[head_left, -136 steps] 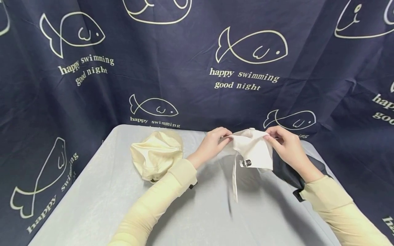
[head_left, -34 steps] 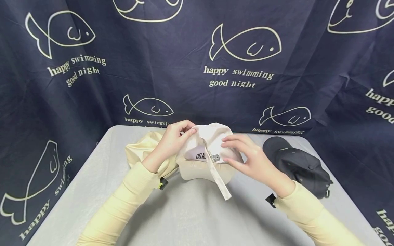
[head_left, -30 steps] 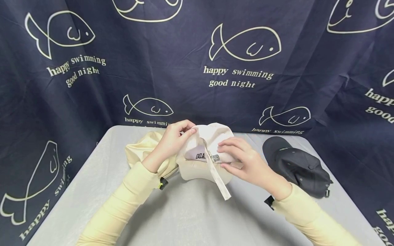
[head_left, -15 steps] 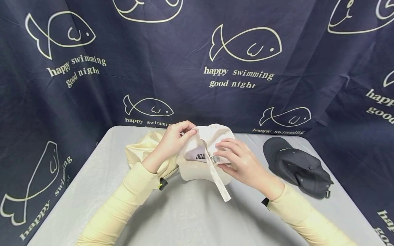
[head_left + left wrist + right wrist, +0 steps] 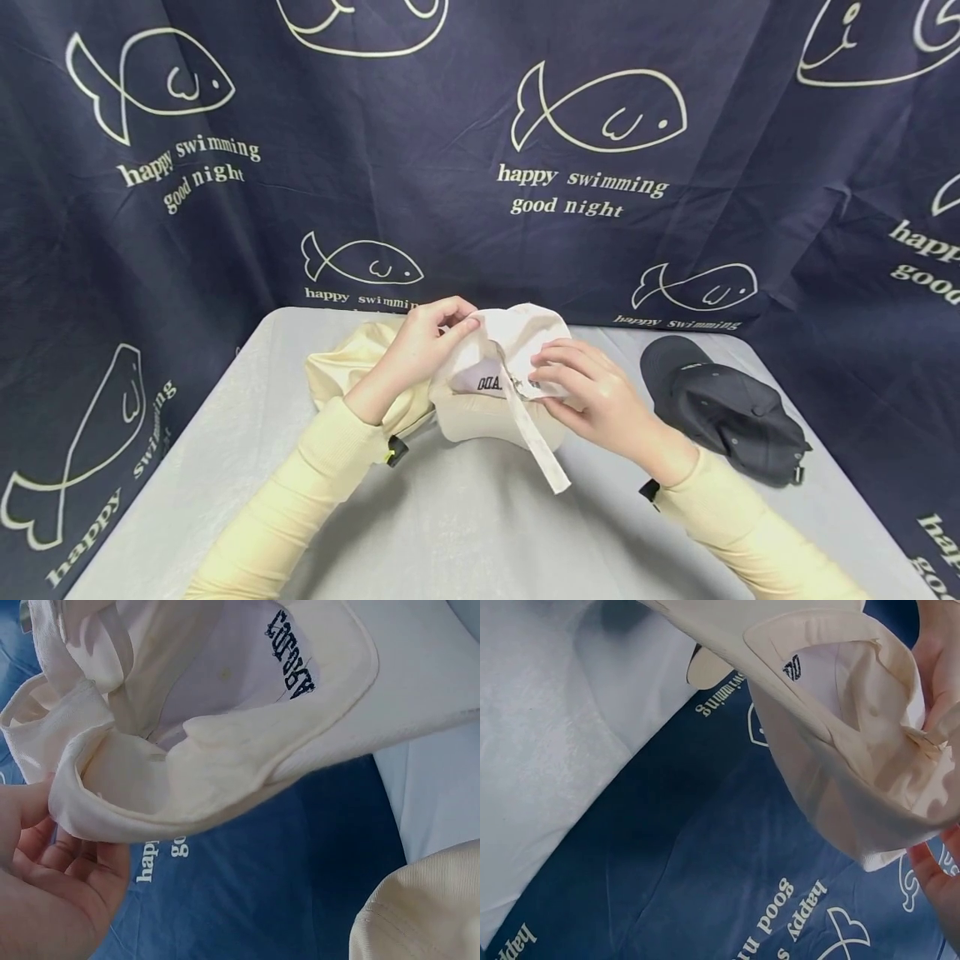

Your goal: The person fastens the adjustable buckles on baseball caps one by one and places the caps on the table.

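A cream-white baseball cap (image 5: 525, 327) is held up over the far middle of the table, its inside facing me and its brim (image 5: 480, 419) pointing toward me. Dark lettering shows inside it in the left wrist view. My left hand (image 5: 423, 346) pinches the back edge between thumb and fingers. On the other side my right hand (image 5: 592, 392) grips the edge by the strap buckle, mostly covering the buckle. A loose strap (image 5: 542, 454) dangles down past the brim. In the right wrist view, the thumb (image 5: 928, 871) presses the cap's edge.
A pale yellow cap (image 5: 348, 358) lies on the table at the left, partly behind my left arm. To the right rests a black baseball cap (image 5: 738, 408). The grey-white table (image 5: 480, 533) is backed by a navy fish-print curtain (image 5: 465, 150).
The white cap has come left from near the black cap and turned to show its inside. My right hand has closed in on the buckle side; the left hand stays put lately.
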`<state>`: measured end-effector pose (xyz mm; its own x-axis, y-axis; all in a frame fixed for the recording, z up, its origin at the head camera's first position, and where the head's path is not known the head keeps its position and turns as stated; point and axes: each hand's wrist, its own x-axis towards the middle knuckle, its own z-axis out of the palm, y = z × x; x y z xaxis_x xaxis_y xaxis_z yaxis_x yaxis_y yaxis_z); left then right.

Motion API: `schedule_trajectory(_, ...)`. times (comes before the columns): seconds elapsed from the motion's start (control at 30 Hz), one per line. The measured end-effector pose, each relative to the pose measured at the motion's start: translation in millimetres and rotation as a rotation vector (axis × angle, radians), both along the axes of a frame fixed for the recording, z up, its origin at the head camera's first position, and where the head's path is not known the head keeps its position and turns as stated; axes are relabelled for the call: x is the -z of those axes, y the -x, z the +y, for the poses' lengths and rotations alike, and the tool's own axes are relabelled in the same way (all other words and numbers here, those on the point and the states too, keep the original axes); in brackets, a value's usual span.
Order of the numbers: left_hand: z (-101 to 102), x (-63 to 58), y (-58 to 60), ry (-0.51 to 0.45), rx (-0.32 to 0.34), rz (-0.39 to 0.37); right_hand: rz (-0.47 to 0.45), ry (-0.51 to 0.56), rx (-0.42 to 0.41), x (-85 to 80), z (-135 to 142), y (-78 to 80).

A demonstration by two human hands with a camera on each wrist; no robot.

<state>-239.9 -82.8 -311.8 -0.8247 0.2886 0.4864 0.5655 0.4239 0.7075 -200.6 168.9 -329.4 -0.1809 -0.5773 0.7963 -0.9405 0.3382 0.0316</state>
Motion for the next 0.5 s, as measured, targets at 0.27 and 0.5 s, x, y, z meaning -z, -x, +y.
schedule_trajectory(0.27, -1.1, 4.3, 0.9, -0.025, -0.011, -0.003, -0.005, 0.032, -0.034, -4.4, -0.7, -1.1)
schedule_trajectory(0.5, -3.9, 4.7, -2.1, -0.024, 0.002, 0.011, -0.034, 0.077, -0.027, -6.2, -0.5, -1.1)
